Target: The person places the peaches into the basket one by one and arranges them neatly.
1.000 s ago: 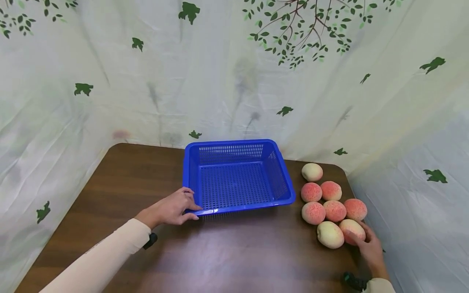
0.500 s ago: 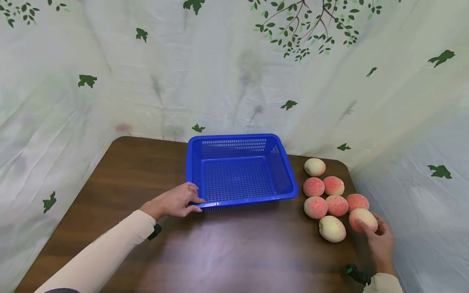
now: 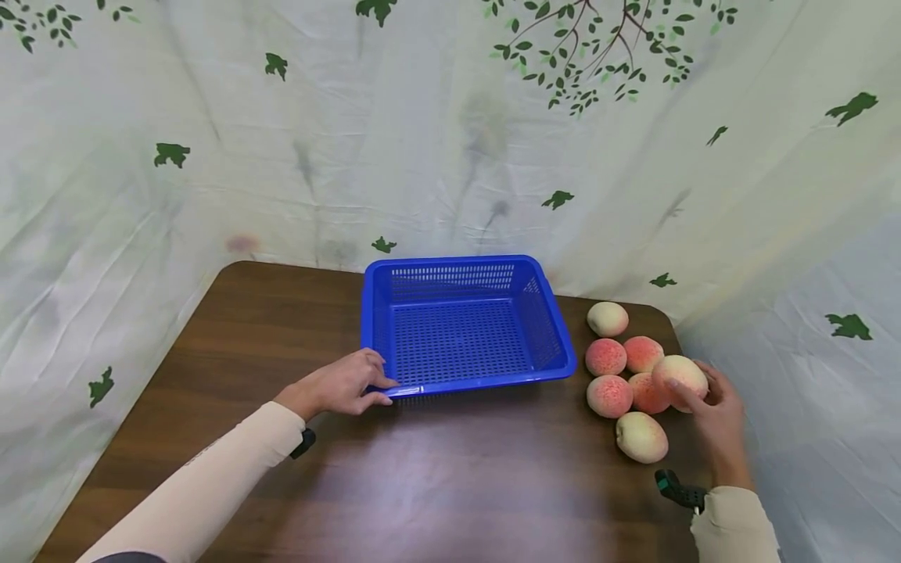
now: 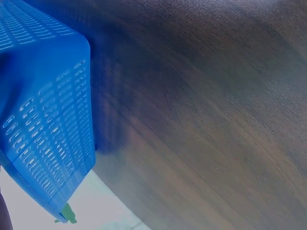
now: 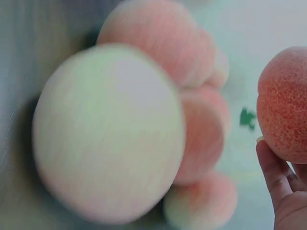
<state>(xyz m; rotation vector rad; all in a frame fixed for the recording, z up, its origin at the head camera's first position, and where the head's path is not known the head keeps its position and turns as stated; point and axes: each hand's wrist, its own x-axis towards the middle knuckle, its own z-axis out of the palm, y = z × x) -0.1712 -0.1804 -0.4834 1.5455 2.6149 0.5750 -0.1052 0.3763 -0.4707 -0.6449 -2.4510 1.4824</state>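
Note:
My left hand [image 3: 345,383] pinches the rim of a blue plastic basket [image 3: 486,383] at its near left corner. Slotted side walls of this basket [image 4: 53,124] fill the left part of the left wrist view. At the right, my right hand [image 3: 721,418] holds a pale pink peach [image 3: 679,377] raised over the other peaches. In the right wrist view the fingers show around this peach [image 5: 285,105], redder on that side. A cream-coloured peach [image 3: 642,438] lies on the table nearest me. The held peach partly covers the peaches behind it.
Several red peaches [image 3: 609,396] are clustered right of the basket, with a pale peach [image 3: 608,319] at the back. The brown wooden table [image 3: 450,485] ends at a leaf-printed curtain [image 3: 436,156] behind and along both sides.
My right hand has taken the peach up from the table's right edge and brought it up and slightly left over the cluster. The left hand stays on the basket rim. The head view shifted slightly.

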